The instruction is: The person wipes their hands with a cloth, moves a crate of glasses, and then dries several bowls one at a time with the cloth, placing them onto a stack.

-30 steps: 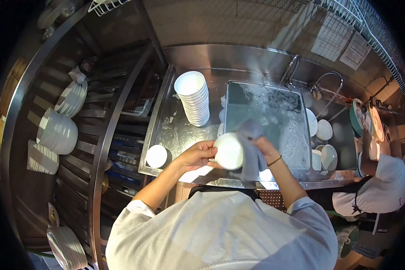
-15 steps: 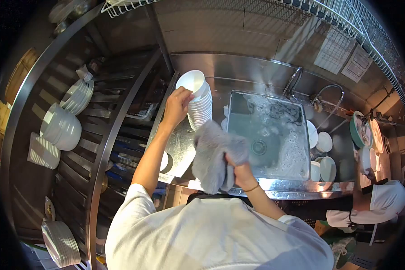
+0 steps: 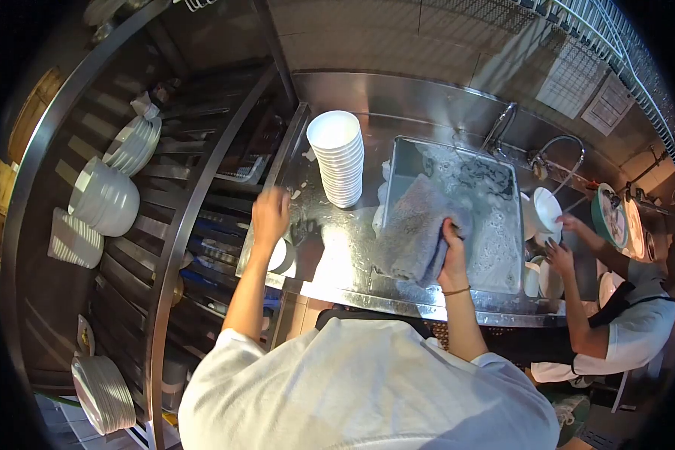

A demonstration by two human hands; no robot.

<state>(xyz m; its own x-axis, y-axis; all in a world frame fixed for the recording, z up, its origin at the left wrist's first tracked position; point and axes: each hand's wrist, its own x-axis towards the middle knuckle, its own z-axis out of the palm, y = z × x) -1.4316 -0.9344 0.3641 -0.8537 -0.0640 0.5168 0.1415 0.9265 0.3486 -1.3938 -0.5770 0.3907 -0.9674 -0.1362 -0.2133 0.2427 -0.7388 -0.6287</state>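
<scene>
A grey towel (image 3: 420, 232) is bunched in my right hand (image 3: 451, 259), whose fingers wrap its right side in front of the soapy sink. My left hand (image 3: 270, 215) hovers by the left edge of the steel counter (image 3: 326, 259), fingers curled in, no object showing in them. Just below it sits a white bowl (image 3: 279, 255), partly behind my wrist. A tall stack of white bowls (image 3: 339, 165) stands upright on the counter between my left hand and the sink, touched by neither hand.
Foamy water fills the sink basin (image 3: 519, 225), under two taps (image 3: 500, 131). On the right, a co-worker's hands (image 3: 561, 255) handle a white bowl (image 3: 547, 208) among other dishes. A slatted rack (image 3: 176, 247) on the left carries stacked bowls (image 3: 105, 199) and plates (image 3: 105, 394).
My left hand has left the bowl stack and moved down and left. The stack now stands straighter. My right hand has carried the towel rightward and up; the co-worker's hands have reached the dishes.
</scene>
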